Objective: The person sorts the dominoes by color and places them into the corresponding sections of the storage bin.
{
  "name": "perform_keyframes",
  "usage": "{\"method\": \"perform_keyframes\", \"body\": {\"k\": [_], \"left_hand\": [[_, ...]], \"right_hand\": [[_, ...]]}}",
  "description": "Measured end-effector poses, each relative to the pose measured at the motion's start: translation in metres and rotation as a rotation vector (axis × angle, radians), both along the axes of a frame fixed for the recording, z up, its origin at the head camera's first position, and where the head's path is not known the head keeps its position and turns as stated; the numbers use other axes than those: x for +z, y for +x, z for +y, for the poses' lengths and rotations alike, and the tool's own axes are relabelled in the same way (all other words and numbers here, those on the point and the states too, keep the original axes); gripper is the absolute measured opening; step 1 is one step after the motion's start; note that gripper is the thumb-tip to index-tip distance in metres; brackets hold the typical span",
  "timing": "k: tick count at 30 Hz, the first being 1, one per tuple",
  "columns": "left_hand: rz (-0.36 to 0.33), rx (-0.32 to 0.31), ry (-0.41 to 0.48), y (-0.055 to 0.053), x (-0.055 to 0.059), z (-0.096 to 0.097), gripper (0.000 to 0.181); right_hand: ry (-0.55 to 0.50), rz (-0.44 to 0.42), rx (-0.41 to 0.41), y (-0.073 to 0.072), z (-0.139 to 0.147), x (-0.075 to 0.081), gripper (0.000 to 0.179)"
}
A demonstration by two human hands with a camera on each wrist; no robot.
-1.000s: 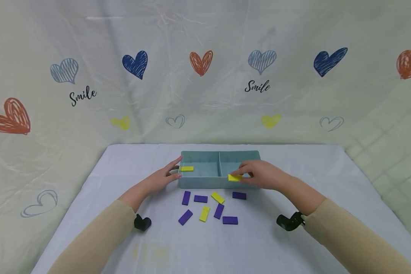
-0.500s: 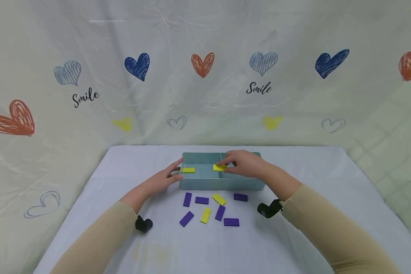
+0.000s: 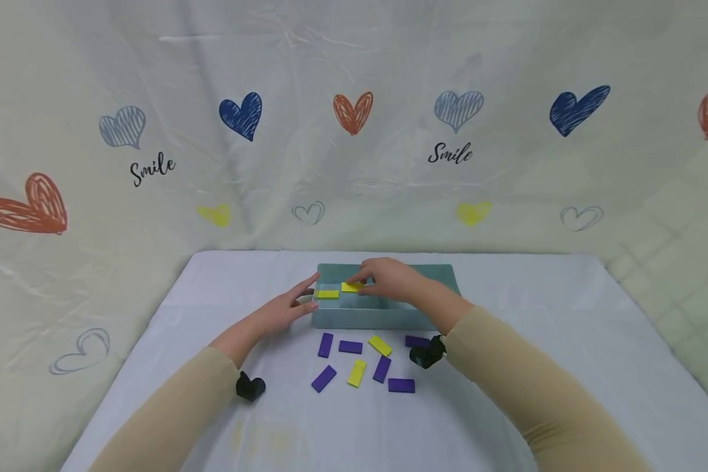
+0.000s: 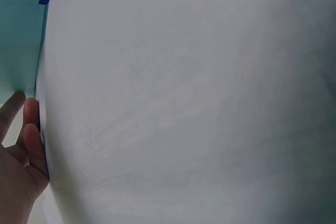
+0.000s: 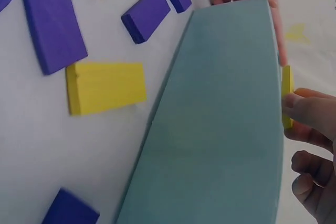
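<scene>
A teal two-compartment box lies lengthwise on the table. My right hand is over its left compartment and pinches a yellow block between thumb and fingers. Beside that block, at the left end of the same compartment, lies another yellow block. My left hand rests against the box's left end with its fingers spread. In the right wrist view the box wall hides the inside of the box.
In front of the box lie several purple blocks and two yellow blocks, spread on the white tablecloth. A curtain with printed hearts hangs behind the table.
The right hand has carried its yellow block leftward, from the front wall near the right compartment, across the divider, to above the left compartment. The left hand has stayed at the box's end.
</scene>
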State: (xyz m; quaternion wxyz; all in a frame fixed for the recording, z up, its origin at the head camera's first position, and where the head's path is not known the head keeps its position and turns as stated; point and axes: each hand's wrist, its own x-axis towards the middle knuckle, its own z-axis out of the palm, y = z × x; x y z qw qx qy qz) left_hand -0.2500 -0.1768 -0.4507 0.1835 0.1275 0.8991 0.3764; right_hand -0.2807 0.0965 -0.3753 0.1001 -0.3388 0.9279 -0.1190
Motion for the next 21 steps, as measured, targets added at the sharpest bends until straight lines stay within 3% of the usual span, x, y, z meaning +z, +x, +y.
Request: {"method": "perform_keyframes", "body": {"k": [11,21], "left_hand": [[0.030,-0.010,0.017,0.002,-0.004,-0.002,0.070],[0.023,-0.012,0.043,0.003,-0.001,-0.005,0.071]], "right_hand": [[0.062,0.023,-0.057,-0.013,-0.036,-0.024,0.031],[0.081,-0.011,-0.085,-0.020,-0.056,-0.036,0.031]]}}
